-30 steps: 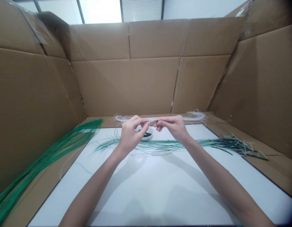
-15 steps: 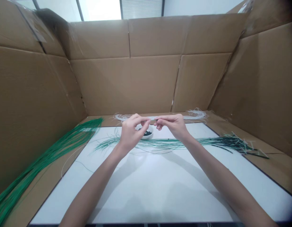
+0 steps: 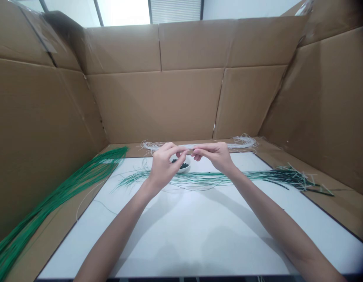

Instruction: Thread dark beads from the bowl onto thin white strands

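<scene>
Raised over the far part of the white board (image 3: pixel 181 227), my left hand (image 3: pixel 166 162) pinches a thin strand (image 3: pixel 189 149) between thumb and forefinger. My right hand (image 3: pixel 215 156) faces it, fingertips closed on a small dark piece (image 3: pixel 193 149). The two pinches almost meet, and the tiny parts there are too small to make out fully. Behind and below my left fingers stands a white bowl (image 3: pixel 185 169) of small black pieces (image 3: pixel 181 165), partly covered by that hand. A bundle of thin green strands (image 3: pixel 204 179) lies across the board beneath both hands.
Thick green strands (image 3: pixel 66 188) stretch along the left side. White strands (image 3: pixel 244 141) lie at the back. The bundle's right end (image 3: pixel 293 178) has dark and pale tips past the board's edge. Cardboard walls (image 3: pixel 158 102) enclose the back and both sides.
My left hand has shifted very slightly to the right and down, still pinching. The right hand has hardly moved. A little more of the bowl's black pieces shows.
</scene>
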`<action>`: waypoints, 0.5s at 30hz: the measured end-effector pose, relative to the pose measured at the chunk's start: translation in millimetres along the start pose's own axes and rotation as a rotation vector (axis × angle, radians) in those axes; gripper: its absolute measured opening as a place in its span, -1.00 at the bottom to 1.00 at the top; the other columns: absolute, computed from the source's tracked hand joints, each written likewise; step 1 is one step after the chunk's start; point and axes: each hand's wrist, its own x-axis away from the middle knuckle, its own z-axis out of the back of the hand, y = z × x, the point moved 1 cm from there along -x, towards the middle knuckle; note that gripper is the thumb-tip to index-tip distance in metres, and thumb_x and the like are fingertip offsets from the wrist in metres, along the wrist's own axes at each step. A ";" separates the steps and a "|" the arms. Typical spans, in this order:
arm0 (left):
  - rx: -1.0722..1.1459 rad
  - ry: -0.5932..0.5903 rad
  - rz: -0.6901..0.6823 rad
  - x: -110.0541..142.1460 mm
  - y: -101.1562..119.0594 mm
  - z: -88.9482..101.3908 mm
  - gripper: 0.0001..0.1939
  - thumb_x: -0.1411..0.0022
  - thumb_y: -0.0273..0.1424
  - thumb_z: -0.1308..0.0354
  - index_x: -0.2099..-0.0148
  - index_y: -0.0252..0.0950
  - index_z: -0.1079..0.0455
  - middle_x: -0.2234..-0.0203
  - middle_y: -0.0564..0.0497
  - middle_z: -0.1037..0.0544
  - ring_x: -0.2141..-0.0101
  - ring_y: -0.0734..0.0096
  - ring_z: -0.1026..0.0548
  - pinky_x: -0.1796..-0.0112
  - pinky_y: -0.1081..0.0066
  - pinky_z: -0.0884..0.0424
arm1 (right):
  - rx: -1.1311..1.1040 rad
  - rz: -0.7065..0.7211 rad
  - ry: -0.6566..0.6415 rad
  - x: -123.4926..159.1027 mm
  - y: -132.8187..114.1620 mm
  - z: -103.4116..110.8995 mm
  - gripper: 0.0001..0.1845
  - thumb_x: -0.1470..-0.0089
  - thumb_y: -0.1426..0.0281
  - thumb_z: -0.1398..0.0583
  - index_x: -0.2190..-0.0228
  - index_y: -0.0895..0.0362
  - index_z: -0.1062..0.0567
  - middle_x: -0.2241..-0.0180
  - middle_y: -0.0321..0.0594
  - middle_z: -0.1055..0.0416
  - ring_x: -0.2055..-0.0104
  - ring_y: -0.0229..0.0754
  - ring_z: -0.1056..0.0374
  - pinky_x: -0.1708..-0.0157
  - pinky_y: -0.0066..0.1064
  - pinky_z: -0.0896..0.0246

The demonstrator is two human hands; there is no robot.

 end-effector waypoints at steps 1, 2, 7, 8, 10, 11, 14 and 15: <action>0.003 -0.003 -0.006 0.2 -0.1 -0.4 -0.89 -0.14 -0.46 -0.11 0.34 -0.30 -0.47 0.56 0.08 -0.41 0.50 0.57 -0.35 0.42 0.53 -0.27 | 0.030 0.007 -0.013 0.2 -0.2 0.1 -0.86 0.10 0.35 -0.25 0.54 0.15 -0.57 0.59 -0.26 -0.49 0.60 -0.30 -0.36 0.53 -0.41 -0.37; 0.008 -0.005 -0.008 0.5 -0.2 -0.7 -0.88 -0.14 -0.46 -0.10 0.35 -0.30 -0.47 0.56 0.08 -0.42 0.50 0.57 -0.35 0.42 0.53 -0.27 | 0.048 0.011 -0.026 0.3 -0.3 0.0 -0.85 0.09 0.34 -0.24 0.54 0.16 -0.57 0.59 -0.26 -0.48 0.60 -0.30 -0.36 0.53 -0.42 -0.36; 0.051 -0.039 0.009 1.1 1.0 -1.9 -0.88 -0.14 -0.45 -0.10 0.33 -0.29 -0.47 0.55 0.08 -0.42 0.50 0.57 -0.36 0.42 0.53 -0.27 | -0.064 -0.002 -0.035 -0.2 0.0 -1.8 -0.87 0.06 0.37 -0.23 0.45 0.17 -0.56 0.58 -0.28 -0.47 0.58 -0.33 -0.37 0.54 -0.46 -0.37; 0.062 -0.046 0.014 1.1 1.5 -2.0 -0.88 -0.14 -0.45 -0.10 0.33 -0.30 -0.47 0.55 0.07 -0.42 0.50 0.57 -0.35 0.43 0.53 -0.27 | -0.092 -0.008 -0.034 -0.3 -0.1 -2.3 -0.87 0.06 0.37 -0.23 0.44 0.17 -0.55 0.58 -0.28 -0.48 0.58 -0.32 -0.37 0.54 -0.46 -0.37; 0.079 -0.053 0.030 1.0 2.3 -2.0 -0.88 -0.14 -0.44 -0.10 0.33 -0.29 -0.47 0.56 0.07 -0.42 0.50 0.56 -0.35 0.44 0.53 -0.26 | -0.128 -0.020 -0.034 -0.3 -0.6 -3.0 -0.86 0.07 0.37 -0.23 0.42 0.17 -0.55 0.57 -0.27 -0.48 0.57 -0.32 -0.38 0.54 -0.45 -0.38; 0.086 -0.054 0.040 0.9 2.6 -1.9 -0.88 -0.14 -0.44 -0.10 0.34 -0.29 -0.48 0.56 0.07 -0.42 0.50 0.56 -0.35 0.45 0.53 -0.26 | -0.140 -0.024 -0.033 -0.2 -1.0 -3.2 -0.85 0.08 0.37 -0.24 0.41 0.17 -0.54 0.57 -0.26 -0.49 0.57 -0.31 -0.39 0.54 -0.45 -0.39; 0.101 -0.052 0.063 0.5 3.2 -1.8 -0.88 -0.14 -0.43 -0.11 0.34 -0.29 -0.48 0.56 0.07 -0.43 0.50 0.56 -0.35 0.46 0.53 -0.25 | -0.165 -0.034 -0.025 0.1 -2.0 -3.3 -0.83 0.09 0.37 -0.25 0.39 0.17 -0.54 0.56 -0.26 -0.50 0.56 -0.30 -0.40 0.54 -0.44 -0.40; 0.105 -0.052 0.067 0.5 3.3 -1.8 -0.88 -0.14 -0.43 -0.11 0.34 -0.29 -0.48 0.56 0.07 -0.43 0.50 0.56 -0.35 0.46 0.53 -0.24 | -0.176 -0.032 -0.025 0.1 -2.0 -3.3 -0.83 0.10 0.37 -0.26 0.39 0.17 -0.53 0.56 -0.26 -0.50 0.56 -0.30 -0.40 0.54 -0.44 -0.40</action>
